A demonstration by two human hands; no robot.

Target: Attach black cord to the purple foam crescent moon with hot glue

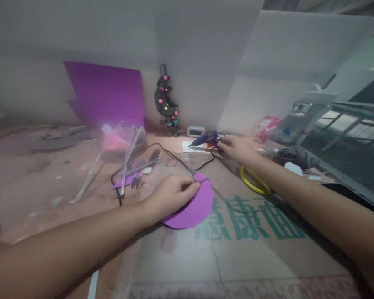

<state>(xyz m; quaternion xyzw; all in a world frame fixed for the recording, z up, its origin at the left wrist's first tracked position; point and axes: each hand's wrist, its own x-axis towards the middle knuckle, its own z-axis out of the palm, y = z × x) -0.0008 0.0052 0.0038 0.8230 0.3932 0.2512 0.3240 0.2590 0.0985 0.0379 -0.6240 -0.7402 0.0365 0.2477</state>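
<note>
A round piece of purple paper (190, 211) lies in front of me. My left hand (171, 195) is closed on it, thumb on top, near its upper edge. Grey yarn (221, 197) runs from that edge across the board. Farther back, my right hand (233, 147) is wrapped round the handle of a dark blue glue gun (205, 139). The gun's nozzle points left over a white card (187, 147). Its black cord (174, 155) loops to the left, behind the purple circle.
A black moon ornament with colored pompoms (165, 97) and purple sheets (112, 95) stand against the wall. A small white clock (195, 131) is beside them. Glue sticks (127, 162) and scissors (136, 180) lie left; a yellow ring (252, 182) and grey yarn ball (294, 155) right.
</note>
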